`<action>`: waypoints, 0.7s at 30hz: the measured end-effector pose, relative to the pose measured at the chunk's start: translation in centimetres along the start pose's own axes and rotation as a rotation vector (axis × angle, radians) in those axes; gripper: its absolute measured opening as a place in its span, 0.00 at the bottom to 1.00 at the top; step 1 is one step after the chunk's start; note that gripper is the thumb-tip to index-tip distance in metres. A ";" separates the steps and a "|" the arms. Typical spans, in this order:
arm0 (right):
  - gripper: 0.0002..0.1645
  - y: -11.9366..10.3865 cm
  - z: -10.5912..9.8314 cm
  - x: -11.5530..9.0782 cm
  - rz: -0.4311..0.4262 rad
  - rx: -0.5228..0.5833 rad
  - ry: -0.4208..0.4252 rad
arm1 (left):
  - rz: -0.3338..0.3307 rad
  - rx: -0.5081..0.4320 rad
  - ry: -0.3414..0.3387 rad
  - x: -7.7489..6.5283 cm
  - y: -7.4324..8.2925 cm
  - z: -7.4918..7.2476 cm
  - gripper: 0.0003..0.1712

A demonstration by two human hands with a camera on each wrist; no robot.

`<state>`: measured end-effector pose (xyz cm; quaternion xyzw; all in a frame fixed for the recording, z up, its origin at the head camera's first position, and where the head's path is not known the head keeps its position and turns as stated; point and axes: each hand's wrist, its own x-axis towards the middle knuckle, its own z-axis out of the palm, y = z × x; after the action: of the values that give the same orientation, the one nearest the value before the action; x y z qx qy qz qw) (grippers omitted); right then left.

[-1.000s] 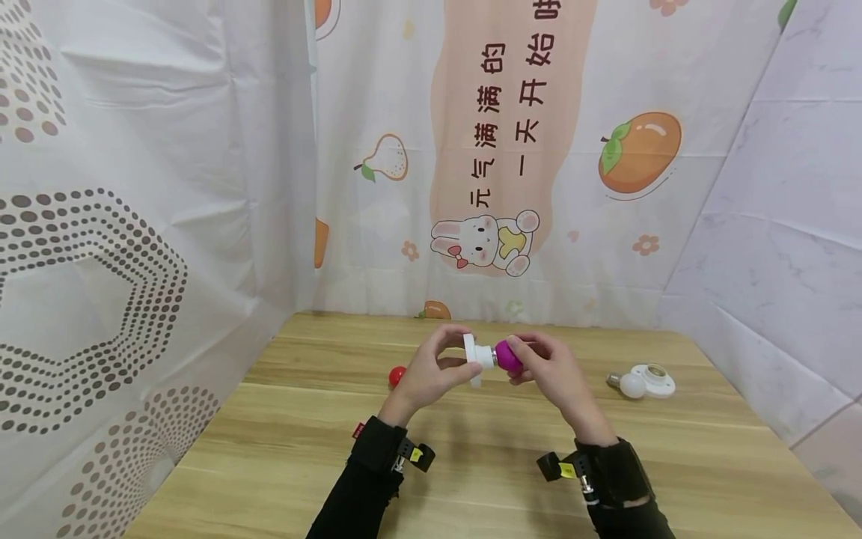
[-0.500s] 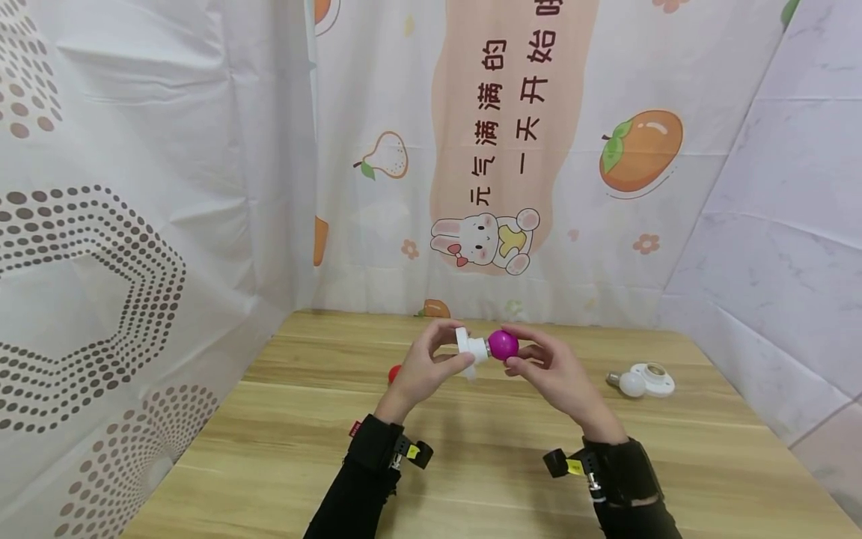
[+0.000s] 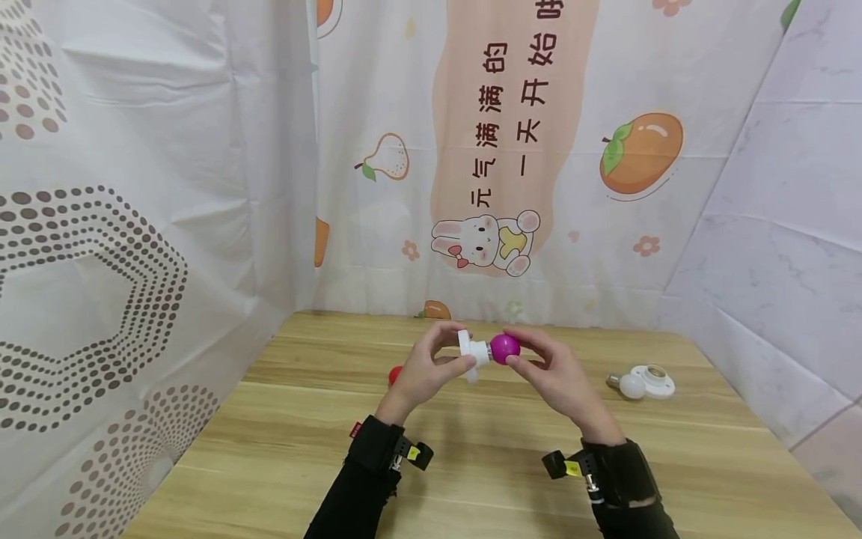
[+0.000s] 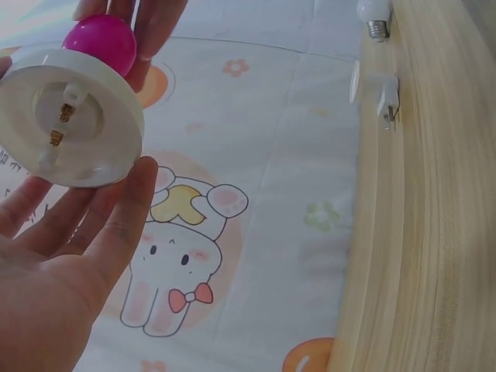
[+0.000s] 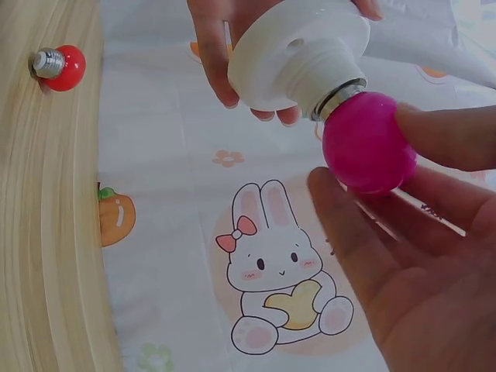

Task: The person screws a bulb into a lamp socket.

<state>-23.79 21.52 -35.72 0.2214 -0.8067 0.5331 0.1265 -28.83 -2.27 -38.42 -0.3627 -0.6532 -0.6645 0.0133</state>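
Magenta bulb (image 3: 504, 349) and white lamp holder (image 3: 477, 353) are held together above the wooden table (image 3: 707, 464), between the person's two hands, the bulb's metal base in the mouth of the holder's socket; how deep it sits cannot be told. The left hand (image 3: 419, 372) is partly spread, thumb and fingertips gripping the rim of the holder's round base, whose underside shows brass-coloured contacts (image 4: 63, 124) in the left wrist view. The right hand (image 3: 566, 380) is half-curled, pinching the bulb's globe between thumb and fingers. On the table, a red bulb (image 5: 71, 68) lies near the left hand, while a white bulb (image 3: 632, 386) rests just beside a second holder (image 3: 663, 384) farther right.
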 end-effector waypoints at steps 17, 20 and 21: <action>0.29 -0.2 0.4 0.2 0.191 0.121 0.061 | 0.011 -0.002 -0.028 0.1 0.0 0.1 0.27; 0.30 -0.3 0.5 0.2 0.247 0.142 0.079 | 0.015 0.003 -0.036 0.2 -0.1 0.2 0.27; 0.31 -0.3 0.6 0.2 0.259 0.141 0.084 | 0.016 0.004 -0.039 0.2 -0.1 0.2 0.27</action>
<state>-23.78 20.85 -35.57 0.1013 -0.7831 0.6091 0.0743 -28.94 -2.00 -38.48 -0.3806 -0.6517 -0.6560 0.0065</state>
